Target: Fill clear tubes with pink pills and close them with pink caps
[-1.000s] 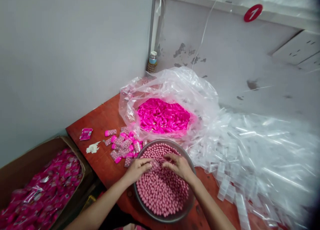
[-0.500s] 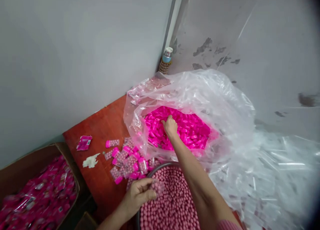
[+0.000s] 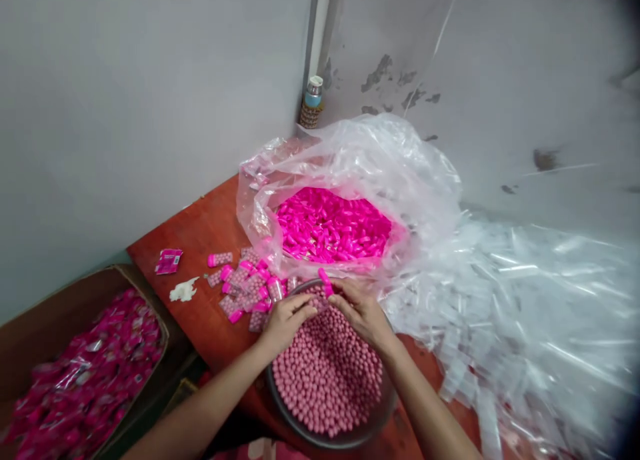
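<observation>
Over a dark bowl point(image 3: 386, 407) of pink beads point(image 3: 327, 387), my two hands are close together. My left hand point(image 3: 287, 323) is closed around a small clear container filled with pink beads, mostly hidden by the fingers and hard to tell from the beads below. Between the thumb and fingers of my right hand point(image 3: 363, 310) is a bright pink flip-top cap point(image 3: 326, 283), held near the container's mouth. Behind the bowl, many loose pink caps point(image 3: 335, 227) fill an open clear plastic bag point(image 3: 420, 160). Left of the bowl lies a pile of capped, bead-filled containers point(image 3: 247, 283).
A cardboard box point(image 3: 145, 300) of pink packets point(image 3: 95, 373) stands at the lower left. On the red table point(image 3: 195, 227) lie a pink packet point(image 3: 169, 261) and a white scrap point(image 3: 183, 290). Clear empty containers point(image 3: 465, 373) spread right, and a bottle point(image 3: 313, 93) stands in the corner.
My right hand has come back from the bag of caps to the bowl, now with a pink cap. My left hand keeps the container over the beads. The view has shifted.
</observation>
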{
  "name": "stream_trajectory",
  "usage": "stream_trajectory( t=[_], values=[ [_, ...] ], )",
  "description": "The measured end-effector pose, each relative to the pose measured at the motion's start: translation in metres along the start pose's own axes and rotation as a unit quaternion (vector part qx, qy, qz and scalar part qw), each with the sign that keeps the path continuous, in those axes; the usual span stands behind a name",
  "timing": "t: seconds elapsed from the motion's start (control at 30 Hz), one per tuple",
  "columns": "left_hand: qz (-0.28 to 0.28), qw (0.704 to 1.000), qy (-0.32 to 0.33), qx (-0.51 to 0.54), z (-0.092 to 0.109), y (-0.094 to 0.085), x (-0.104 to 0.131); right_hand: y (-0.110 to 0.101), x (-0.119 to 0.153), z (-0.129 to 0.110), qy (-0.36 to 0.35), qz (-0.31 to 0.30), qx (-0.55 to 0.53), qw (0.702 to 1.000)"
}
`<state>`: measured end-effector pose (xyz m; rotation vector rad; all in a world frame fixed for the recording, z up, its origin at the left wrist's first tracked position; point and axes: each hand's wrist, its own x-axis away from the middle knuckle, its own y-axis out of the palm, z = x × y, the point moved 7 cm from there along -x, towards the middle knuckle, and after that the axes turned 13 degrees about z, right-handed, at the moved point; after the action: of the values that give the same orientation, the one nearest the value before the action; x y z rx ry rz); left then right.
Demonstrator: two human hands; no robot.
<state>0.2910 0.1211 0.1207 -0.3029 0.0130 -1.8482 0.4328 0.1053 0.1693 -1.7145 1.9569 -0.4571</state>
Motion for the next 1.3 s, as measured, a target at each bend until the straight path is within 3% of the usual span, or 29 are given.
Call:
stream_trajectory(
  t=[0.1,0.2,0.37,0.53,0.63,0.73,0.87,1.07,1.23,1.3],
  values=[
    [0.006,0.997,0.059,-0.054,0.012,0.007,0.012,-0.002,0.03,-0.018,-0.044,0.006,0.046,0.998],
    [-0.014,0.989,0.111,-0.096,0.024,0.016,0.026,-0.005,0.053,-0.02,-0.065,0.011,0.115,0.991],
    [-0.078,0.964,0.195,-0.162,0.041,0.032,0.049,-0.006,0.087,-0.02,-0.071,-0.014,0.202,0.977],
    [-0.143,0.937,0.249,-0.199,0.05,0.047,0.061,-0.011,0.106,-0.019,-0.083,-0.038,0.21,0.973],
    [-0.159,0.943,0.219,-0.192,0.049,0.051,0.06,-0.022,0.105,-0.022,-0.084,-0.036,0.194,0.977],
    [-0.183,0.954,0.182,-0.153,0.048,0.056,0.062,-0.035,0.096,-0.044,-0.133,-0.025,0.198,0.971],
    [-0.192,0.972,0.101,-0.086,0.038,0.053,0.066,-0.036,0.091,-0.07,-0.206,-0.075,0.2,0.955],
    [-0.079,0.994,-0.028,0.071,0.015,0.034,0.061,-0.025,0.093,-0.046,-0.134,0.002,0.262,0.956],
    [-0.008,0.977,-0.131,0.166,0.0,0.033,0.066,0.002,0.101,-0.038,-0.078,0.081,0.279,0.954],
    [0.01,0.971,-0.143,0.191,-0.001,0.034,0.067,0.01,0.101,-0.035,-0.057,0.1,0.288,0.951]
  ],
)
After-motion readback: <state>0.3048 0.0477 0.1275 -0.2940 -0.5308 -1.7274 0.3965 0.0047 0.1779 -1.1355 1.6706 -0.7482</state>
